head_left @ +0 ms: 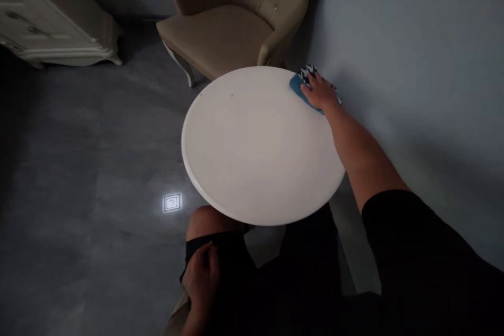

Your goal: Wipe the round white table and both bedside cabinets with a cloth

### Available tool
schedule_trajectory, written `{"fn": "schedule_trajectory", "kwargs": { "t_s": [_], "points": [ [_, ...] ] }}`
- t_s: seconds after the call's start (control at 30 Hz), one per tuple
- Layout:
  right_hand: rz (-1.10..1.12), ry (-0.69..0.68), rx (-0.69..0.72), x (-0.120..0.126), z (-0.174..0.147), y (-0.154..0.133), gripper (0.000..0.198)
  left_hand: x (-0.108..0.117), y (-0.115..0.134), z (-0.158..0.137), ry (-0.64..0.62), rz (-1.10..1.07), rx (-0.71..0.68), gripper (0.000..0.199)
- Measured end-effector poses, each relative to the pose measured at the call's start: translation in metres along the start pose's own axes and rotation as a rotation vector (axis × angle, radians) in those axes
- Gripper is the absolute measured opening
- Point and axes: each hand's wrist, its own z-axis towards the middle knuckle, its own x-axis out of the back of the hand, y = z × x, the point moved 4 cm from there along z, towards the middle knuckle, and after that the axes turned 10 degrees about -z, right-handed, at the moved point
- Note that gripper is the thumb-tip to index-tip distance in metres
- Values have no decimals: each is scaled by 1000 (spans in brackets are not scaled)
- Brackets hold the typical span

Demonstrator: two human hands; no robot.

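Observation:
A round white table (255, 142) stands before my knees. At its far right edge my right hand (319, 92) presses a cloth (301, 89) against the top, fingers bent over it. The cloth is teal on one side, with a dark and white pattern showing near my fingers and past the rim. Down at the lower left, my left hand (200, 275) rests on my thigh by the hem of my black shorts. Its fingers are curled in, and I see nothing held in them.
A beige armchair (220, 31) with buttons on its back stands just behind the table. On the right is a pale wall (425, 63). A cream cabinet (59, 26) stands at upper left, on a grey floor (98, 168). Small dark marks dot the tabletop's far left.

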Motion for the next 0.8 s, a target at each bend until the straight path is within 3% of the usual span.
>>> {"fn": "schedule_trajectory", "kwargs": {
  "t_s": [0.07, 0.17, 0.27, 0.33, 0.47, 0.57, 0.67, 0.8],
  "points": [
    [-10, 30, 48, -4, -51, 38, 82, -3, 4, 0, 3, -2, -10, 30],
    [-62, 51, 95, -12, -137, 70, 80, -8, 14, -3, 7, -38, -49, 33],
    [-117, 22, 47, -21, -228, 75, 78, -10, 24, -8, 0, -96, -101, 34],
    [-151, 3, 25, -27, -289, 62, 77, -11, 28, -13, -6, -128, -136, 34],
    [-205, -7, 168, -37, -391, -3, 72, -9, 30, -21, -19, -167, -186, 36],
    [-179, -29, 384, -38, -432, -75, 72, -7, 28, -24, -23, -187, -201, 37],
    [-111, -51, 601, -29, -433, -156, 75, -5, 25, -25, -16, -191, -205, 37],
    [-41, -12, 780, -9, -382, -256, 74, 0, 18, -26, 1, -167, -212, 35]
  ]
}}
